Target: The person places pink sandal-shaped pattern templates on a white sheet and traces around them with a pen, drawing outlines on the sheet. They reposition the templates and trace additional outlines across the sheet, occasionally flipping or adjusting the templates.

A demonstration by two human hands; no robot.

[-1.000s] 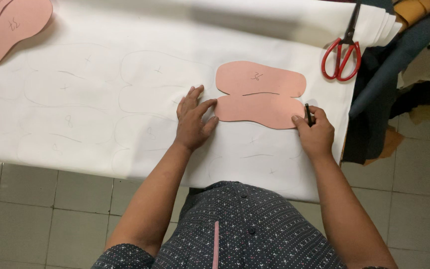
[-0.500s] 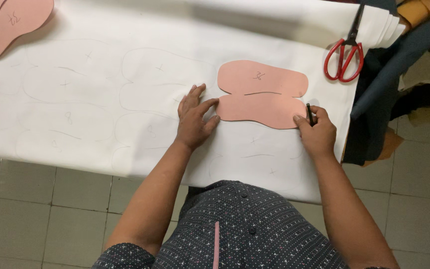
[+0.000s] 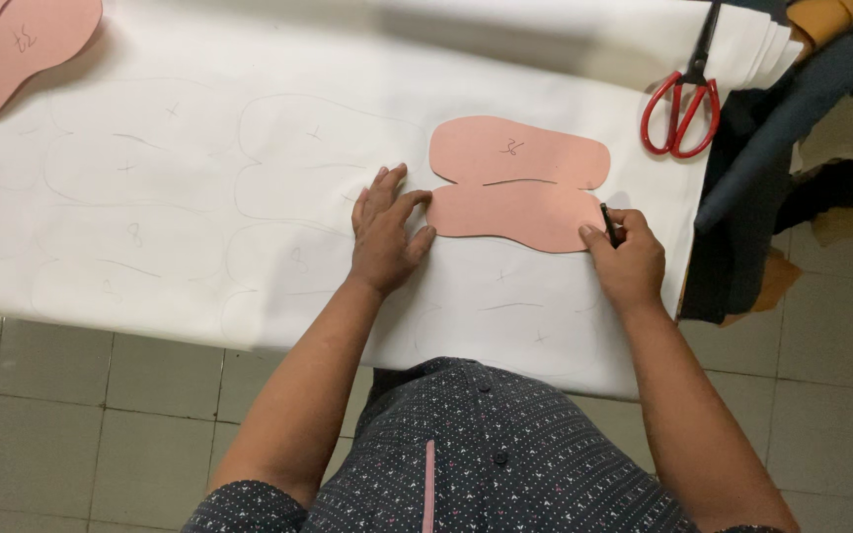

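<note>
A pink sole-shaped paper template [image 3: 515, 183] lies on a wide white sheet [image 3: 249, 168] that covers the table. My left hand [image 3: 385, 229] rests flat on the sheet with its fingertips against the template's left edge. My right hand [image 3: 626, 259] grips a dark pen [image 3: 608, 223] whose tip touches the template's lower right edge. Faint pencil outlines of the same shape cover the sheet to the left and below.
Red-handled scissors [image 3: 683, 94] lie at the sheet's far right. Another pink template [image 3: 17, 44] sits at the top left corner. Dark and tan material pieces [image 3: 802, 168] hang beyond the table's right end. A tiled floor [image 3: 81, 415] shows below the table edge.
Both hands and the template stay almost in place; the view has shifted slightly, and my right hand with the pen has barely moved along the template's right edge.
</note>
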